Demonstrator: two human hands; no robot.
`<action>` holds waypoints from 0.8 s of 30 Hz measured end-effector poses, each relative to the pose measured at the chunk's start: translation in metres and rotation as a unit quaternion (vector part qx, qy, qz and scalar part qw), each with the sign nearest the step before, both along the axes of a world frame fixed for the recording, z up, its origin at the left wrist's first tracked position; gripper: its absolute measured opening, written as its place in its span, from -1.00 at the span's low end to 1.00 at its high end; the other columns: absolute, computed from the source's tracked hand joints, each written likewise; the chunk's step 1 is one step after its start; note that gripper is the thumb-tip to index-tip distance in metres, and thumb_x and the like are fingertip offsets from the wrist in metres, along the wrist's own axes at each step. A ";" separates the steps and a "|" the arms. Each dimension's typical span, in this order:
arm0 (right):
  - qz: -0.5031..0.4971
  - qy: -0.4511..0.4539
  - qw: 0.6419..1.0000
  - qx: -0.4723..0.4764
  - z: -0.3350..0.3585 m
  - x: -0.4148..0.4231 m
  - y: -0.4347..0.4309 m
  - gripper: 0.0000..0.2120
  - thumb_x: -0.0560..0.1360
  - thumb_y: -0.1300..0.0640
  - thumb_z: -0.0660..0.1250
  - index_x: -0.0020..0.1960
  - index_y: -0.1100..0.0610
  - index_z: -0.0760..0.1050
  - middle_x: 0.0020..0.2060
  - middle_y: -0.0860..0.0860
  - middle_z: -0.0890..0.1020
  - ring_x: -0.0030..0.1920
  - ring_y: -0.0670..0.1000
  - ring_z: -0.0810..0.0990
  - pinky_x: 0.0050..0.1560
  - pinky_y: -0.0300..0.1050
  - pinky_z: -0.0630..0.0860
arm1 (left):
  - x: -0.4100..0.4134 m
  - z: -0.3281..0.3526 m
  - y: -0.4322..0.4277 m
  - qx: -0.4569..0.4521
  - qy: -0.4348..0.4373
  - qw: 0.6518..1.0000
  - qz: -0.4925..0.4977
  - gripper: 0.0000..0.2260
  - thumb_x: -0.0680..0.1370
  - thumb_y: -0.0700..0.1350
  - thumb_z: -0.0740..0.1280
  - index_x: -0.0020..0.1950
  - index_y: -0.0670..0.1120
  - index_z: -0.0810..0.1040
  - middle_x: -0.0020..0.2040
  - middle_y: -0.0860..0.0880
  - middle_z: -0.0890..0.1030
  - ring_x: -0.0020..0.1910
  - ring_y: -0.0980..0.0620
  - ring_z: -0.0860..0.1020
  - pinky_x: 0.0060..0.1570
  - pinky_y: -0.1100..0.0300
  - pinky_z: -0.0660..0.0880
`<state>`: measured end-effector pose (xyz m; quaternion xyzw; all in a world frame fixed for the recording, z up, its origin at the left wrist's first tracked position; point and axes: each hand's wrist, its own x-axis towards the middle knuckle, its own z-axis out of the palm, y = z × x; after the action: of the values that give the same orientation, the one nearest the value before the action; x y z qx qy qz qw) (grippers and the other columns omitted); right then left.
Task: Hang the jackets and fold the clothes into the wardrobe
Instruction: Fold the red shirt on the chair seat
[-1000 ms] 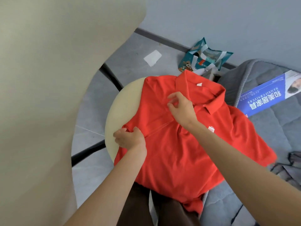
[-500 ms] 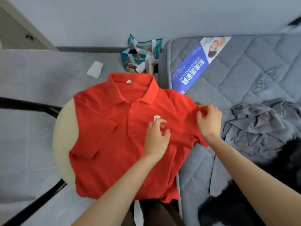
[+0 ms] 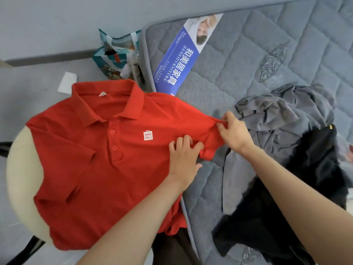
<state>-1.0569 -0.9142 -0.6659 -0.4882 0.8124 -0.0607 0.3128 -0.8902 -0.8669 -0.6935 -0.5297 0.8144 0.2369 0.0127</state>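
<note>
Red polo shirt (image 3: 107, 159) is lying centre-left across stool (image 3: 19, 169) and mattress (image 3: 248, 64) edge. Left hand (image 3: 183, 159) is pressing it, fingers (image 3: 180, 143) loosely spread; right hand (image 3: 235, 131) is pinching the sleeve (image 3: 208, 134) in curled fingers.

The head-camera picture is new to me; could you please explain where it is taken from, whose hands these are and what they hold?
No machine here: a person wears one wide-angle camera on the head, looking forward and down, so both bare arms at the bottom are the person's own. A red polo shirt lies spread, front up, over a round cream stool and the edge of a grey mattress. The left hand presses on the shirt beside one sleeve; the right hand pinches that sleeve's upper edge. On the mattress also lie a crumpled grey garment, a black garment and a blue printed label. A patterned bag stands on the floor.
</note>
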 end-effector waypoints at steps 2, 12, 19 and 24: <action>-0.021 -0.010 1.000 -0.004 -0.002 -0.004 0.012 -0.83 0.55 0.13 0.28 -0.13 0.18 0.34 -0.37 0.03 0.47 -0.24 0.15 0.46 -0.25 -0.08 0.25 | -0.003 0.000 -0.003 -0.016 0.002 1.000 -0.022 -0.68 0.43 0.15 0.38 0.12 0.12 0.43 0.09 -0.01 0.41 0.09 -0.05 0.38 0.09 0.03 0.26; -0.182 -0.259 0.946 -0.067 0.038 0.031 -0.019 -0.74 0.46 0.28 0.35 -0.31 0.07 0.36 -0.45 -0.04 0.43 -0.46 -0.14 0.37 -0.40 -0.25 0.35 | 0.037 0.033 0.008 -0.003 0.188 0.969 0.158 -0.90 0.42 -0.07 0.35 -0.09 -0.02 0.51 -0.13 0.07 0.55 -0.12 0.00 0.49 -0.20 0.11 0.42; -0.006 -0.350 0.936 0.034 0.040 0.144 -0.036 -0.77 0.46 0.27 0.41 -0.30 0.07 0.46 -0.34 -0.04 0.53 -0.32 -0.13 0.44 -0.22 -0.29 0.39 | 0.111 0.024 0.018 0.265 0.195 0.880 0.342 -0.84 0.45 -0.03 0.38 -0.30 -0.01 0.48 -0.41 0.09 0.51 -0.29 0.04 0.55 -0.28 0.17 0.34; 0.090 -0.280 0.956 -0.010 0.022 0.181 -0.029 -0.85 0.50 0.30 0.32 -0.07 0.08 0.59 -0.09 -0.06 0.64 -0.02 -0.02 0.59 0.13 -0.20 0.45 | 0.146 0.016 0.025 0.398 0.187 0.803 0.402 -0.81 0.43 0.05 0.43 -0.20 -0.06 0.59 -0.29 0.05 0.61 -0.12 -0.06 0.63 -0.16 0.12 0.51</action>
<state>-0.8762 -0.9435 -0.6443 -0.5258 0.6442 -0.1746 0.5273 -0.7444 -0.8422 -0.6779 -0.7032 0.3494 0.6186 -0.0268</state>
